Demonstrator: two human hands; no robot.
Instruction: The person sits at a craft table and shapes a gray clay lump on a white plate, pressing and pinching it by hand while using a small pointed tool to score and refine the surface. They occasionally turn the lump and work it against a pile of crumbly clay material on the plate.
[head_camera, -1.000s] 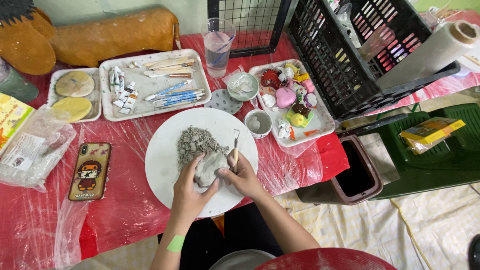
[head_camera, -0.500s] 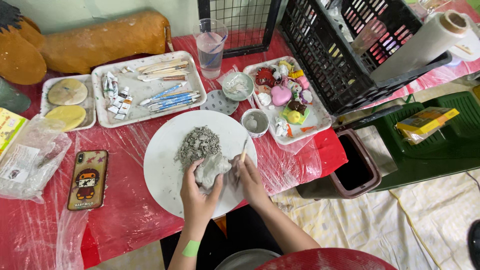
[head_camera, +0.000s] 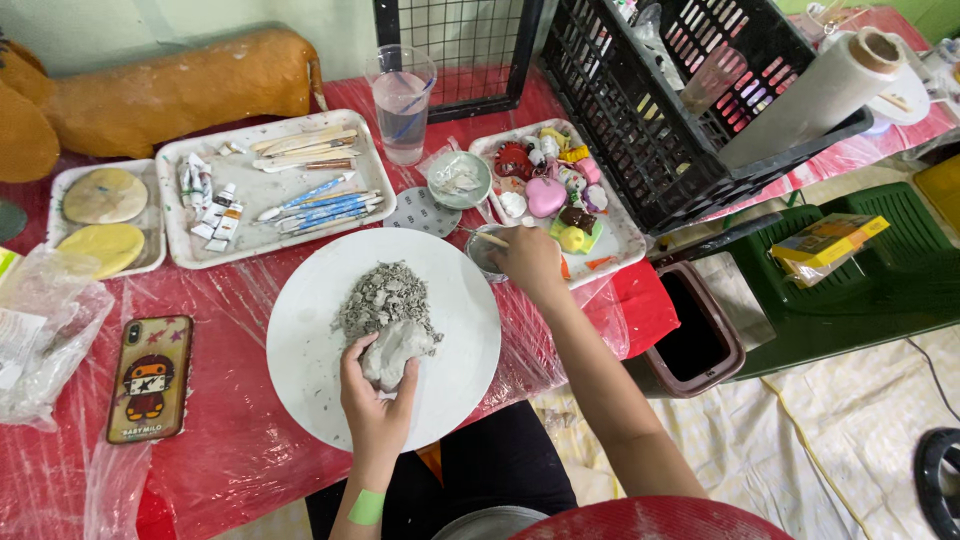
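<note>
gripping a lump of grey clay (head_camera: 393, 352) on a white round plate (head_camera: 310, 340), the left hand (head_camera: 375, 400) is curling around it beside a crumbled clay pile (head_camera: 385, 297). the right hand (head_camera: 530, 262) is holding a thin stick (head_camera: 487, 237) closed-fingered, dipping into a small cup (head_camera: 484, 250) just beyond the plate, on the red plastic-covered table (head_camera: 220, 450).

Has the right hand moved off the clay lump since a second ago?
Yes. The right hand has left the clay lump on the white plate and reached up-right to the small bowl beyond the rim.
</note>
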